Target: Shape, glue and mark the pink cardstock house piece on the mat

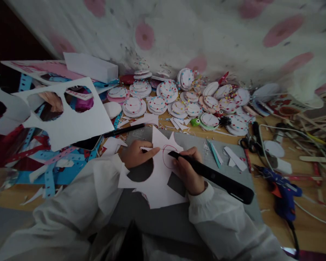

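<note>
A sheet of white card (163, 194) with large round cut-outs and jagged edges lies on a grey cutting mat (233, 159). A red circle is drawn near its upper middle. My left hand (138, 154) holds the card down from the left, thumb and index finger stretched towards the red line. My right hand (190, 170) is closed round a long black tool that looks like a utility knife (220, 179). Its narrow tip points at the right side of the red circle. Whether the tip touches the card cannot be made out.
Behind the mat stand several stacked paper discs with coloured dots (133, 105). Left lie a cut-out white card (78, 127), a black pen (125, 129) and coloured strips (50, 177). Right are a blue glue gun (285, 199), scissors (248, 144), a white cable (296, 128) and wooden sticks.
</note>
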Demonstrator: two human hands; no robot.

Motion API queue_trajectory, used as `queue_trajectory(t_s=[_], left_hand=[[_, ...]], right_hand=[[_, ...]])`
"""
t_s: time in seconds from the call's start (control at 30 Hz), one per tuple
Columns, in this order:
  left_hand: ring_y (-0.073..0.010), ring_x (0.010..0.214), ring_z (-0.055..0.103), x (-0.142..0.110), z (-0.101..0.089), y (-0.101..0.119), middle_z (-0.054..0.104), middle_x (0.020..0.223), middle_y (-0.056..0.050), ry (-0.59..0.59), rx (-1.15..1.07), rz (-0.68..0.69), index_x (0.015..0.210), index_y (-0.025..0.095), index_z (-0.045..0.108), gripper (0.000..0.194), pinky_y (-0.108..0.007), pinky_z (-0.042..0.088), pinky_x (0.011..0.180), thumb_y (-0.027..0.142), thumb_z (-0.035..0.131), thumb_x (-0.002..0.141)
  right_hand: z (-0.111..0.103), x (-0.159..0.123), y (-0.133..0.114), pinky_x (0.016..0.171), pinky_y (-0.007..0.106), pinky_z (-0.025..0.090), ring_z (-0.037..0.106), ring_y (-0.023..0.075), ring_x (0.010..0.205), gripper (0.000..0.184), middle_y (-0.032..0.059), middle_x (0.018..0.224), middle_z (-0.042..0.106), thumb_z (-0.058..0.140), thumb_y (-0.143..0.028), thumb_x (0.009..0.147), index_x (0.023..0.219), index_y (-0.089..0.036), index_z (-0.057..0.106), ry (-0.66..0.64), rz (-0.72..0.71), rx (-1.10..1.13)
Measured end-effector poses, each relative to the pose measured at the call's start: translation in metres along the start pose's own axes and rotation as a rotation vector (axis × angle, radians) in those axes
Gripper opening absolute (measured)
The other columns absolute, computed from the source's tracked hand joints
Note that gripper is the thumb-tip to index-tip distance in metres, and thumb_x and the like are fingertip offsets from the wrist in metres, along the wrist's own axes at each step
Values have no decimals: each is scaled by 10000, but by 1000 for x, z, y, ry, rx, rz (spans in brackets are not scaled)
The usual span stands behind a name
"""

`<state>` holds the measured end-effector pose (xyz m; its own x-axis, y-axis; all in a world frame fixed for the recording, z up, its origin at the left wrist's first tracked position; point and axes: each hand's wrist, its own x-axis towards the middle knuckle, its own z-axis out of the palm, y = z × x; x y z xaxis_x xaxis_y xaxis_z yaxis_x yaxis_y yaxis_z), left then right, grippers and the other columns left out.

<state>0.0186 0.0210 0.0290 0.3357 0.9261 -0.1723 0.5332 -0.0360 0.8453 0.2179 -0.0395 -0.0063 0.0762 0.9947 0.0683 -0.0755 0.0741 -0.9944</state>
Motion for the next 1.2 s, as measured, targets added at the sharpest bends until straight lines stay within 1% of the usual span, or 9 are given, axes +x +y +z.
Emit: queue_trajectory(t_s=[0.1, 0.23, 0.4, 0.47, 0.57, 0.7, 0.93, 1.03, 1.2], left_hand=[[-94, 506, 448, 3, -2, -5, 462, 488, 36, -29, -9, 7, 555, 175, 500, 410, -209, 350, 507, 474, 545, 833], [-85, 448, 435, 3, -4, -3, 436, 457, 40, -59, -61, -22, 513, 185, 438, 446, -210, 348, 471, 462, 527, 850], [-97, 513, 434, 3, -3, 7, 419, 485, 38, 46, 0, -63, 502, 178, 441, 399, -220, 355, 529, 364, 571, 831], [-105, 553, 454, 3, -1, 8, 447, 516, 32, 81, 6, -75, 514, 172, 463, 367, -219, 362, 552, 341, 585, 816], [-112, 591, 477, 3, 2, 7, 498, 562, 22, 116, -3, -75, 545, 163, 507, 323, -218, 368, 566, 348, 595, 795], [-99, 547, 433, 3, 3, 4, 454, 507, 34, 145, -12, -19, 503, 168, 473, 375, -222, 346, 545, 390, 586, 784], [-93, 480, 378, 5, 3, 2, 382, 421, 50, 92, -106, -16, 474, 182, 435, 421, -235, 284, 478, 426, 564, 792], [-82, 465, 347, 5, 5, 0, 363, 432, 54, 88, -114, 9, 472, 184, 402, 435, -237, 259, 464, 426, 548, 803], [-76, 465, 327, 5, 5, -1, 336, 443, 63, 81, -140, -21, 492, 183, 409, 409, -235, 252, 467, 415, 556, 796]], right_hand=[[0, -4, -4, 584, 272, 473, 588, 137, 627, 121, -30, 723, 591, 617, -304, 854, 882, -247, 513, -54, 44, -18], [3, -8, -5, 594, 280, 467, 580, 133, 626, 89, -24, 734, 579, 612, -261, 848, 853, -239, 526, -79, -33, -122], [5, -9, -2, 604, 292, 469, 585, 142, 653, 73, -15, 758, 573, 595, -245, 847, 865, -239, 525, -75, -73, -180], [5, -9, -1, 607, 291, 465, 582, 139, 653, 71, -17, 768, 569, 594, -228, 844, 864, -240, 526, -75, -91, -197], [4, -9, 0, 605, 285, 454, 577, 134, 643, 75, -23, 761, 568, 592, -203, 837, 866, -241, 533, -82, -111, -234], [4, -6, -4, 591, 272, 436, 565, 130, 621, 76, -34, 715, 570, 582, -180, 828, 853, -237, 538, -102, -152, -314], [10, -2, -15, 527, 266, 407, 539, 140, 586, 75, -29, 660, 551, 541, -162, 811, 823, -229, 508, -151, -218, -442], [10, -3, -10, 532, 270, 411, 526, 140, 578, 92, -28, 664, 548, 517, -153, 805, 844, -236, 510, -204, -267, -451], [7, 0, 0, 555, 268, 415, 516, 132, 582, 108, -20, 688, 553, 521, -168, 777, 857, -240, 523, -329, -302, -449]])
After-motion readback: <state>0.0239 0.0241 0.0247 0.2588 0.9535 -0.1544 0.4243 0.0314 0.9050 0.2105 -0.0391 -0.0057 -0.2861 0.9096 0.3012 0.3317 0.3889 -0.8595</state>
